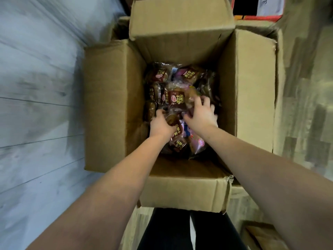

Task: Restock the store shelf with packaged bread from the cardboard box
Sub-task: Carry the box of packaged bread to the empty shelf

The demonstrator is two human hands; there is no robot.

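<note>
Plainly, the tall cardboard box (111, 105) stands open, its stiff brown corrugated flaps (180, 18) folded outward, and the bread packets (177, 98) lie heaped deep at its bottom: glossy, crinkly film over soft rounded buns, slippery and easily squashed. Best, I judge, to gather them by the film rather than squeeze the bread, then lift straight up clear of the walls. The left hand (161, 124) curls its fingers (160, 112) round one packet at the heap's near edge; the right hand (201, 116) lays its fingers spread over another, blurred, grip uncertain.
</note>
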